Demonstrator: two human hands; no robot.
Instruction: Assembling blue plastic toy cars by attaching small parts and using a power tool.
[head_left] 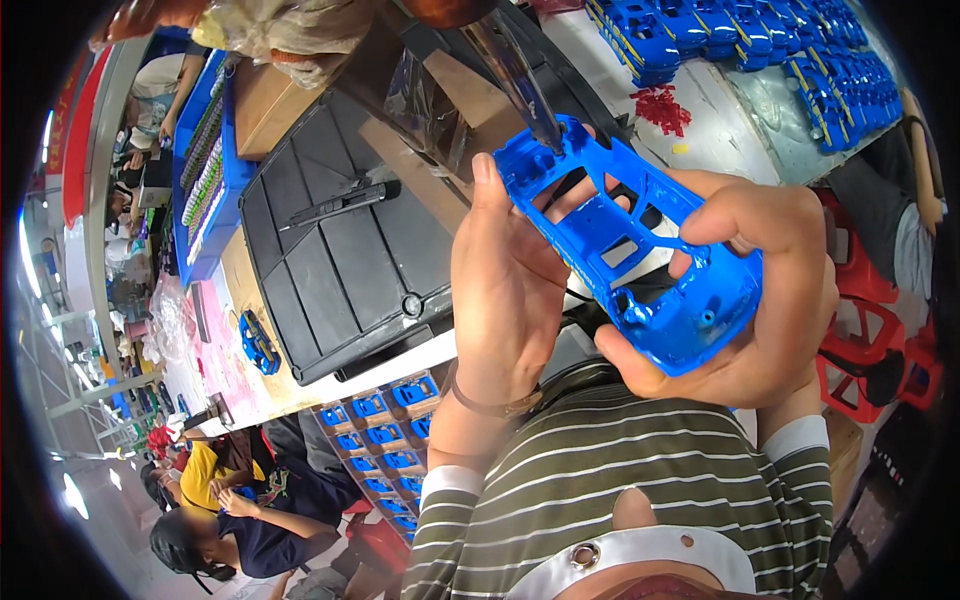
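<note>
A glossy blue plastic toy car body shell point(599, 232), with its hollow inner side facing me, is held tilted in front of my chest. My left hand point(510, 285) supports its far left end, the thumb along the edge and the fingers mostly hidden behind. Around the near right end, my right hand point(775, 285) is closed, with a fingertip on a window pillar and the thumb under the rim. A metal rod with a dark tip point(543, 128) comes down from above to the shell's far end; I cannot tell whether it touches.
Beyond my left hand lies a black ribbed plastic lid point(330, 255) with a black pen-like tool point(345, 205) on it. Blue shells point(835, 85) are stacked far right, near red scraps point(661, 110). A divided box point(375, 435) holds more blue pieces. Co-workers sit lower left.
</note>
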